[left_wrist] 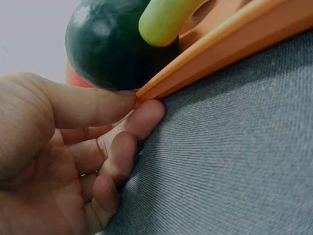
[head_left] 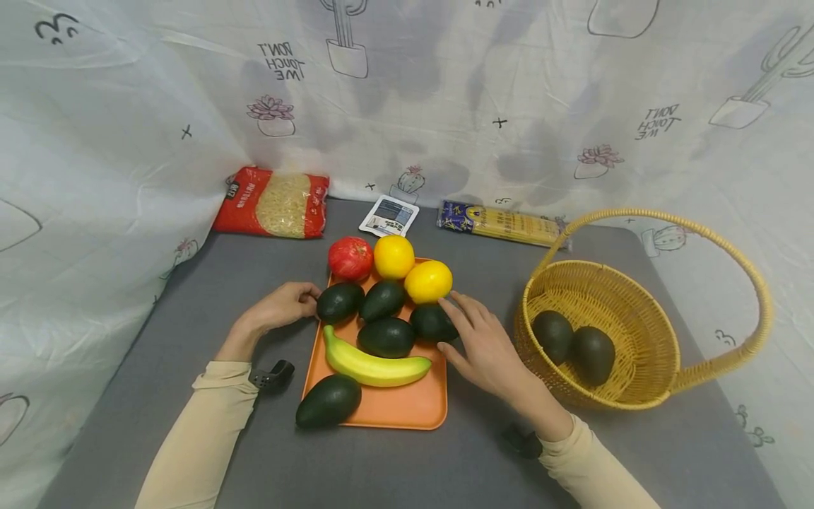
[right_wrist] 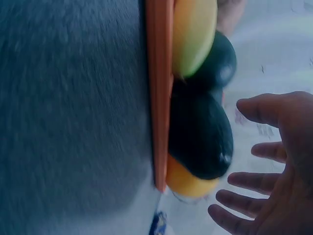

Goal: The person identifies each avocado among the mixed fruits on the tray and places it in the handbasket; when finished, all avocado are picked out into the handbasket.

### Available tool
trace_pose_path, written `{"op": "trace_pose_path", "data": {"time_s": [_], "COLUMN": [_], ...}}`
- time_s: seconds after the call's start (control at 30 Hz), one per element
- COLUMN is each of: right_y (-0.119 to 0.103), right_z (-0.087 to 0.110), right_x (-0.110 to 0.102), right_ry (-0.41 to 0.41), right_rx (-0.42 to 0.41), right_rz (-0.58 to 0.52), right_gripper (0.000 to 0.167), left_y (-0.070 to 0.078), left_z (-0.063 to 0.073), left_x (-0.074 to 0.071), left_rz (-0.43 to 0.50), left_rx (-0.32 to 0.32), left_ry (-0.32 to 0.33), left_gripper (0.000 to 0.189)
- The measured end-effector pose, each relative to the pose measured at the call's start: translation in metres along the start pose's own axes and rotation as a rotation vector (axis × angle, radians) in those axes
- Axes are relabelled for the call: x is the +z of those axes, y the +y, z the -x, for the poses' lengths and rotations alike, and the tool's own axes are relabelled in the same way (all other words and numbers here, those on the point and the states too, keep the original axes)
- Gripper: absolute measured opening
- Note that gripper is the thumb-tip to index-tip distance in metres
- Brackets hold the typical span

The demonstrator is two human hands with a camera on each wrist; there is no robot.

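An orange tray [head_left: 407, 408] carries several dark green avocados [head_left: 386, 336], a banana [head_left: 375, 364], a red pomegranate-like fruit [head_left: 350, 258] and two yellow lemon-like fruits [head_left: 394, 256]. At the tray's left edge, my left hand [head_left: 284, 305] pinches the rim. Its thumb [left_wrist: 98, 105] lies on top and the index finger beneath, close by an avocado [left_wrist: 110, 46]. My right hand [head_left: 486, 346] hovers with spread fingers beside the rightmost avocado [head_left: 434, 323]. Nothing is held in it; the right wrist view shows its fingers [right_wrist: 252, 181] apart from the fruit. One avocado [head_left: 328, 401] overhangs the front left corner.
To the right stands a yellow wicker basket [head_left: 655, 339] with a tall handle and two avocados [head_left: 593, 355] inside. Along the back lie a red bag of pasta [head_left: 280, 203], a small white packet [head_left: 389, 215] and a spaghetti pack [head_left: 502, 224], before a patterned curtain [head_left: 432, 106].
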State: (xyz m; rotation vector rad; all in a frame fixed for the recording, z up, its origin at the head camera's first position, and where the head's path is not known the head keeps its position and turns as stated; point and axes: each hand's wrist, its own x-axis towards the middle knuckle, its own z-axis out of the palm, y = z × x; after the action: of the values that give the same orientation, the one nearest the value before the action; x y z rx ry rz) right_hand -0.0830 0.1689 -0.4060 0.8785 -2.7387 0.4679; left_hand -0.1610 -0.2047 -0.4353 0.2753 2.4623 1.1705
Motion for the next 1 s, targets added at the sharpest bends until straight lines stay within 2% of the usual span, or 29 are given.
{"op": "trace_pose_path", "data": {"time_s": [0.2,0.37,0.63,0.87,1.0], "right_y": [-0.006,-0.008,-0.011,-0.01,-0.008], "right_z": [-0.006,-0.007,-0.011,-0.01,-0.008], "right_x": [0.014,0.019,0.02,0.019,0.014], "right_ry": [-0.057,-0.046,-0.033,-0.028,0.001], "right_rx": [-0.004,-0.013,-0.005,0.008,0.015], "right_rz": [0.053,0.041,0.029,0.022,0.02], "right_gripper": [0.069,0.068,0.058,0.063,0.067], "left_y": [0.0,0.0,0.001,0.003,0.002], "left_z": [0.0,0.0,0.0,0.0,0.0], "left_x": [0.0,0.001,0.0,0.0,0.0], "left_rz": [-0.002,0.005,0.006,0.002,0.011], "left_rx": [0.007,0.009,0.014,0.011,0.009], "left_ry": [0.002,0.001,0.001,0.001,-0.001], "left_gripper": [0.028,0.028,0.028,0.028,0.028]}}
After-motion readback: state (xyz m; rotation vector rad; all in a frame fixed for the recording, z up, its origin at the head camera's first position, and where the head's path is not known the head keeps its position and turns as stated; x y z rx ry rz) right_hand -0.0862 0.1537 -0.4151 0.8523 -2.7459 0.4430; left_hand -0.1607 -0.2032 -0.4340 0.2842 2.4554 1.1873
